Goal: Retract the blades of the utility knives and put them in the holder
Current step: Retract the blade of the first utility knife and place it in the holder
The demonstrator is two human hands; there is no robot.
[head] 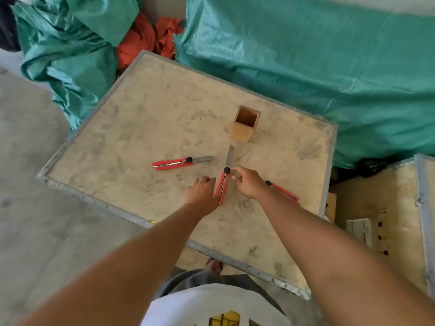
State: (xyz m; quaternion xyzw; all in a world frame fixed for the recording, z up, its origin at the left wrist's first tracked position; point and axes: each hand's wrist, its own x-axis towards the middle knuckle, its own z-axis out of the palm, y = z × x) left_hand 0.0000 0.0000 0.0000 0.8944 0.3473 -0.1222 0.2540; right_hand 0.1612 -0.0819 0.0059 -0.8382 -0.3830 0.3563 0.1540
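Knives, three of them, red-handled, out on the dusty board (141,128). Middle knife (223,184) lies between the two hands, its blade (230,156) fully out and pointing up toward the holder (244,128). Left hand (202,191) sits flat just beside that handle, fingers loosely spread, its thumb edge touching or nearly touching the red grip, nothing gripped. Right hand (249,184) comes in from the other side, fingers open and curled a little, fingertips just beside the black knob, holding nothing. Left knife (176,164) lies well apart from the hands, blade extended to the right. Right knife (283,192) is partly hidden under the right wrist, so I cannot tell about its blade. Holder stands upright at the far side of the board, nothing showing inside it. Green tarps (306,67) bunch up behind.
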